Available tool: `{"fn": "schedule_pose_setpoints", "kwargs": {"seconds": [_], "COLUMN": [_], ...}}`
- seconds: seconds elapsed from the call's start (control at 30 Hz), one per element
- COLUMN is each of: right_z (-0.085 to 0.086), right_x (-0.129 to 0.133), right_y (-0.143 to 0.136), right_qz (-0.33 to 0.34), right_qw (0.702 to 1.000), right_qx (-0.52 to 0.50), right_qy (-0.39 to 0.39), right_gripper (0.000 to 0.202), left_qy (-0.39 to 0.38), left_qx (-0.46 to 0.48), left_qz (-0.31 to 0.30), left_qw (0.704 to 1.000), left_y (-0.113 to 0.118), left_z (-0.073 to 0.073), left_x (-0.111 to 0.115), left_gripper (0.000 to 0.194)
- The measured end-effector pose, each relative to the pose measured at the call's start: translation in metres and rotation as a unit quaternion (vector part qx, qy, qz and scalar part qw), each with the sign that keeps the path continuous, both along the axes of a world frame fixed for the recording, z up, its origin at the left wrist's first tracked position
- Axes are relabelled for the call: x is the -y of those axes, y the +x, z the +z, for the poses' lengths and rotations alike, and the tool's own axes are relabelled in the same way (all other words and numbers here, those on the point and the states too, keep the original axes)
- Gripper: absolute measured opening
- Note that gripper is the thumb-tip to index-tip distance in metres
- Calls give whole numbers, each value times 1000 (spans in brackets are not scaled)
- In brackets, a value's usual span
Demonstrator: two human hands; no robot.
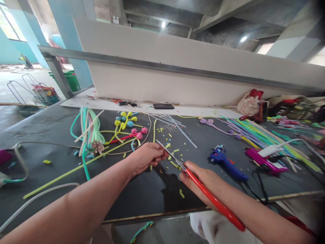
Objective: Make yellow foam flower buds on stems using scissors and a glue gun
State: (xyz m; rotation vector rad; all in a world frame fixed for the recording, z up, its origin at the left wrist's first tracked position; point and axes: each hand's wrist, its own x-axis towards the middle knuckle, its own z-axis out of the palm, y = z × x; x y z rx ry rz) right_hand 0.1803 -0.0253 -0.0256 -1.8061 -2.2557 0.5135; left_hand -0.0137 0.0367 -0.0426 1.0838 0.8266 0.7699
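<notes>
Two bare hands over the dark table [142, 203], really close but not touching. Left hand [148, 156] pinched shut at the fingertips, contents too hidden to tell. Right hand [196, 176] wrapped around red-handled scissors [213, 200], handles angled down toward the near edge, blades pointing away to the left and right up against the left fingertips, looking nearly closed. Upright-ish yellow-green stem [154, 130] just past the left hand, running toward the knuckles; can't tell if gripped or only behind.

Loads of little yellow-green clippings [174, 164] all around the blades, plus some blue bits farther out. Off to the left, one long yellow-green stem [68, 173] lying diagonally, then a fat bundle of pastel stems [92, 130], mostly mint and pinkish. Between bundle and hands, a bunch of fuzzy yellow, blue and pink blooms [125, 122] on bent stems.

To the right, a blue glue gun [228, 166], then a magenta one [266, 161] with a white plug-like thing [270, 150] on top. Behind those, purple budded stems [215, 127] and a big spread of multicolored stems [269, 135]. Way at the back, a black phone-like slab [164, 106] by a tall white panel [152, 81], and a green bin [72, 80] on the floor at far left.
</notes>
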Motion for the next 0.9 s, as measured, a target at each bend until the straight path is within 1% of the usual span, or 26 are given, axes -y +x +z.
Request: {"fn": "schedule_pose_setpoints", "kwargs": {"seconds": [0.13, 0.27, 0.43, 0.53, 0.73, 0.9], "right_z": [1, 1, -1, 1, 10, 4], "right_x": [2, 3, 3, 1, 1, 2], "right_y": [-3, -5, -5, -4, 0, -1], "right_qz": [-9, -24, -32, -30, -7, 0], "right_qw": [1000, 999, 999, 999, 999, 1000], "right_qx": [-21, -30, -27, -23, -19, 17], "right_qy": [14, 9, 19, 10, -26, -13], "right_gripper": [21, 18, 21, 21, 22, 22], "left_qy": [-1, 0, 3, -1, -6, -2], "left_qx": [-2, -2, 3, 5, 6, -1], "left_qz": [1, 1, -1, 5, 24, 23], "left_qw": [1000, 1000, 1000, 1000, 1000, 1000], "left_y": [0, -1, 0, 0, 1, 2], "left_z": [0, -2, -1, 0, 4, 6], "left_x": [0, -1, -1, 0, 1, 2], "left_gripper": [21, 21, 22, 24, 26, 21]}}
